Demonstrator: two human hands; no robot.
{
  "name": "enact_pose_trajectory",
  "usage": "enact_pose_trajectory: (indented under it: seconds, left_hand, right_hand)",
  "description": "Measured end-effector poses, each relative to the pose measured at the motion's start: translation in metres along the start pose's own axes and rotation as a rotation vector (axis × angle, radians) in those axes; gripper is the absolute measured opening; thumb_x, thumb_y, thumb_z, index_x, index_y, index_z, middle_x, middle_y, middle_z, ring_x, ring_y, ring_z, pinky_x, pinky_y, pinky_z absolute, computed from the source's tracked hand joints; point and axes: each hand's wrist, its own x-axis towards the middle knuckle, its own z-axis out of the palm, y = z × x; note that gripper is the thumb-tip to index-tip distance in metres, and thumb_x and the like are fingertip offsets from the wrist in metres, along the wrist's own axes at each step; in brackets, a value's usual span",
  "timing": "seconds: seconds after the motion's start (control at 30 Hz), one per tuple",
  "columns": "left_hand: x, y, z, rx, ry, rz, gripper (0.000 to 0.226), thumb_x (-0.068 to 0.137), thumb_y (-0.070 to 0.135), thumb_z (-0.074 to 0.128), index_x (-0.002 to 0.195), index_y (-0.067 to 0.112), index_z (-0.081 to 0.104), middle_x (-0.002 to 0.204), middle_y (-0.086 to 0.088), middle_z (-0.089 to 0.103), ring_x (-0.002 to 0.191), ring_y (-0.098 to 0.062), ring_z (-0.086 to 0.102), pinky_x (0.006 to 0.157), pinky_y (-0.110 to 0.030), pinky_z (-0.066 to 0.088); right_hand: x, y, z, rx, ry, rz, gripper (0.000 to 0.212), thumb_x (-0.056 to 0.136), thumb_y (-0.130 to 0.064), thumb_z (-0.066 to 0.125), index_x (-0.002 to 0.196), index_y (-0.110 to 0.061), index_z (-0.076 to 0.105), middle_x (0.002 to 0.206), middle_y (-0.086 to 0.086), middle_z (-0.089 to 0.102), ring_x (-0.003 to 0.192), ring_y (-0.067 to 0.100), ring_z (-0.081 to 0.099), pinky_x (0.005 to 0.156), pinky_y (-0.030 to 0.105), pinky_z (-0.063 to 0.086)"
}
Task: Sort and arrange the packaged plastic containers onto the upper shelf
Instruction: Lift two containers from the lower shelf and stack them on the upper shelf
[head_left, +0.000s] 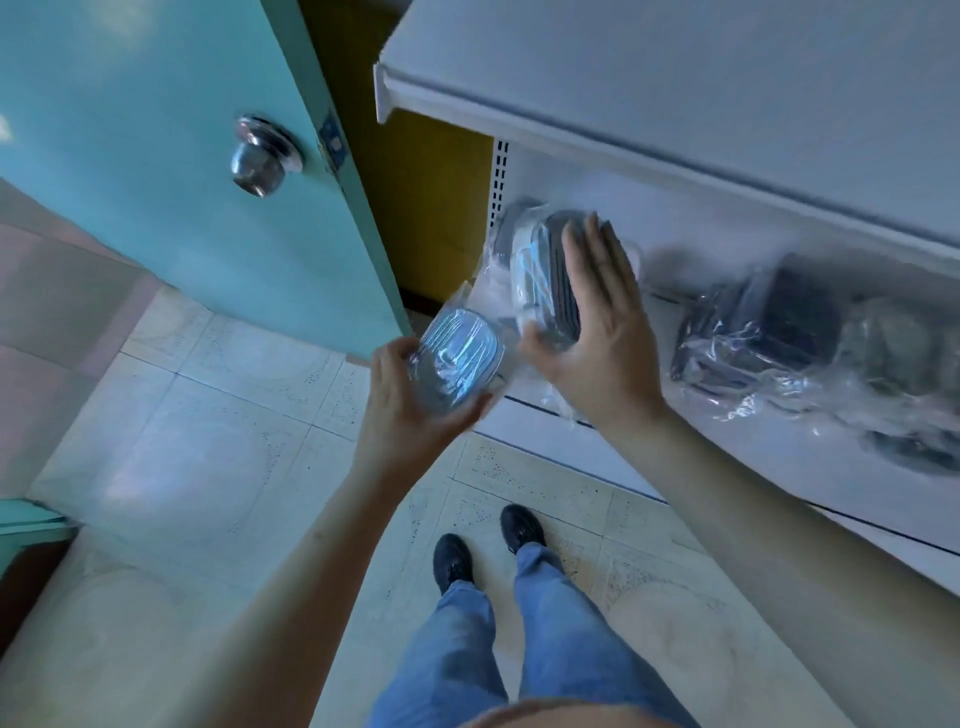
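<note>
Left grip (415, 400) around unlabelled wrapped container (460, 358)

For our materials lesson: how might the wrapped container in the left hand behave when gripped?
The wrapped container probably feels light, since the left hand holds it alone. Its glossy, crinkled film looks slippery. The loose film likely flops while the container keeps its shape.

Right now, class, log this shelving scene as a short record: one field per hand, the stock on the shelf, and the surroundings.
left hand: grips a small oval plastic-wrapped container, off the shelf edge
right hand: fingers straight, pressed flat against an upright wrapped stack of grey containers
white metal shelf: also holds a dark bagged bundle of containers to the right
surroundings: teal door with metal knob, tiled floor
</note>
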Motion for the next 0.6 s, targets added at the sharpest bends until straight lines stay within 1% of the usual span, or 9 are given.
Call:
enact_pose_trajectory:
  seconds: [0.07, 0.17, 0.23, 0.33, 0.43, 0.47, 0.53, 0.57, 0.6]
  left_hand:
    - [-0.023, 0.021, -0.024, -0.068, -0.005, -0.005, 0.089, 0.067, 0.067, 0.076, 0.134, 0.019, 0.042, 0.121, 0.007, 0.044, 0.107, -0.003, 0.047, 0.085, -0.015, 0.045]
    - [-0.048, 0.055, -0.053, -0.146, 0.001, 0.115, 0.08, 0.071, 0.065, 0.069, 0.135, 0.024, 0.043, 0.124, 0.006, 0.045, 0.114, -0.002, 0.05, 0.09, -0.018, 0.047]
    - [-0.059, 0.082, -0.066, -0.172, 0.006, 0.214, 0.076, 0.074, 0.059, 0.07, 0.135, 0.022, 0.046, 0.125, 0.003, 0.048, 0.119, -0.004, 0.051, 0.091, -0.018, 0.047]
    - [-0.064, 0.134, -0.073, -0.203, 0.025, 0.344, 0.076, 0.075, 0.052, 0.071, 0.137, 0.015, 0.049, 0.126, -0.001, 0.049, 0.12, -0.011, 0.053, 0.094, -0.018, 0.048]
    - [-0.054, 0.203, -0.055, -0.206, 0.021, 0.45, 0.079, 0.074, 0.055, 0.07, 0.138, 0.014, 0.048, 0.127, 0.0, 0.048, 0.117, -0.014, 0.052, 0.095, -0.024, 0.048]
    - [-0.05, 0.228, -0.043, -0.208, 0.018, 0.477, 0.08, 0.074, 0.057, 0.068, 0.138, 0.014, 0.047, 0.127, 0.001, 0.047, 0.116, -0.013, 0.051, 0.095, -0.022, 0.046]
    - [-0.045, 0.281, -0.012, -0.214, 0.008, 0.517, 0.081, 0.075, 0.06, 0.067, 0.139, 0.015, 0.046, 0.127, 0.002, 0.045, 0.113, -0.007, 0.047, 0.095, -0.01, 0.038]
    - [-0.045, 0.307, 0.007, -0.219, -0.007, 0.534, 0.081, 0.076, 0.061, 0.068, 0.14, 0.016, 0.044, 0.128, 0.001, 0.045, 0.112, -0.006, 0.047, 0.094, -0.008, 0.037]
    - [-0.048, 0.332, 0.026, -0.219, -0.024, 0.543, 0.08, 0.079, 0.061, 0.069, 0.141, 0.019, 0.042, 0.13, 0.0, 0.044, 0.113, -0.006, 0.048, 0.095, -0.012, 0.039]
  right_hand:
    - [-0.025, -0.018, -0.035, -0.007, 0.017, -0.074, 0.076, 0.087, -0.032, 0.062, 0.15, 0.002, 0.038, 0.159, 0.021, 0.032, 0.15, 0.033, 0.027, 0.121, 0.045, 0.03]
    - [-0.052, -0.039, -0.084, -0.016, 0.031, -0.195, 0.072, 0.09, -0.033, 0.062, 0.147, 0.004, 0.04, 0.158, 0.022, 0.034, 0.15, 0.033, 0.029, 0.119, 0.048, 0.034]
    - [-0.06, -0.047, -0.118, 0.0, 0.09, -0.253, 0.069, 0.09, -0.033, 0.06, 0.144, 0.006, 0.043, 0.155, 0.023, 0.037, 0.148, 0.035, 0.031, 0.116, 0.051, 0.037]
    - [-0.064, -0.044, -0.177, -0.031, 0.213, -0.287, 0.071, 0.083, -0.026, 0.068, 0.14, 0.009, 0.046, 0.152, 0.025, 0.041, 0.146, 0.038, 0.035, 0.114, 0.052, 0.04]
    - [-0.064, -0.022, -0.244, -0.076, 0.36, -0.209, 0.075, 0.08, -0.024, 0.071, 0.14, 0.011, 0.043, 0.151, 0.025, 0.04, 0.146, 0.037, 0.036, 0.116, 0.049, 0.038]
    - [-0.066, -0.01, -0.266, -0.085, 0.407, -0.164, 0.075, 0.081, -0.025, 0.07, 0.14, 0.012, 0.042, 0.151, 0.025, 0.04, 0.146, 0.037, 0.036, 0.116, 0.048, 0.037]
    - [-0.071, 0.018, -0.307, -0.1, 0.495, -0.074, 0.073, 0.082, -0.024, 0.07, 0.139, 0.013, 0.043, 0.151, 0.024, 0.04, 0.145, 0.035, 0.036, 0.116, 0.048, 0.037]
    - [-0.076, 0.034, -0.327, -0.116, 0.531, -0.04, 0.073, 0.081, -0.023, 0.071, 0.14, 0.012, 0.043, 0.152, 0.022, 0.039, 0.145, 0.034, 0.036, 0.115, 0.048, 0.038]
    - [-0.083, 0.05, -0.346, -0.129, 0.564, -0.011, 0.074, 0.08, -0.022, 0.073, 0.14, 0.01, 0.043, 0.151, 0.021, 0.039, 0.144, 0.034, 0.037, 0.114, 0.048, 0.039]
